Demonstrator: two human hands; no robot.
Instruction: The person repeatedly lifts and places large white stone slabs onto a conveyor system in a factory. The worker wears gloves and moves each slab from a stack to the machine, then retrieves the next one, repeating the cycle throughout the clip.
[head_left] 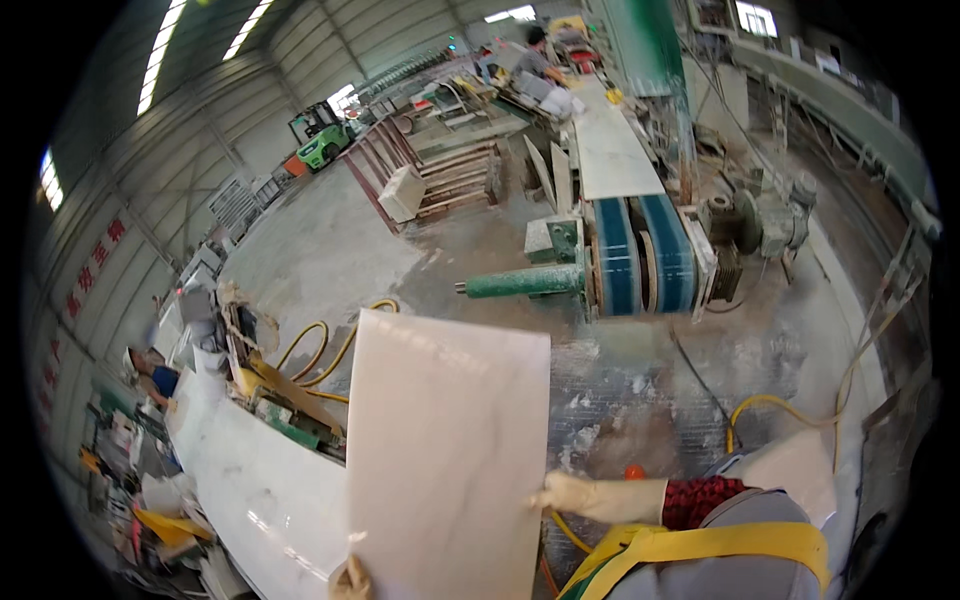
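Note:
In front of me stands a pale, faintly veined stone slab (450, 430), tilted up with its broad face toward me. My right hand (565, 492), in a cream glove below a red checked sleeve, is closed on the slab's right edge. My left hand (350, 580), gloved too, is closed at its lower left edge; part of that hand is cut off by the picture's lower rim. Behind the slab, to the left, runs a long glossy white surface (250, 490) with grey veins, partly hidden by it.
Ahead right is a conveyor end with blue belts (618, 255), a green roller (525, 283) and a pale slab (612, 150). Yellow hoses (335, 355) lie on the wet floor. A pallet (455, 185), a green forklift (322, 140) and a person (155, 378) are farther off.

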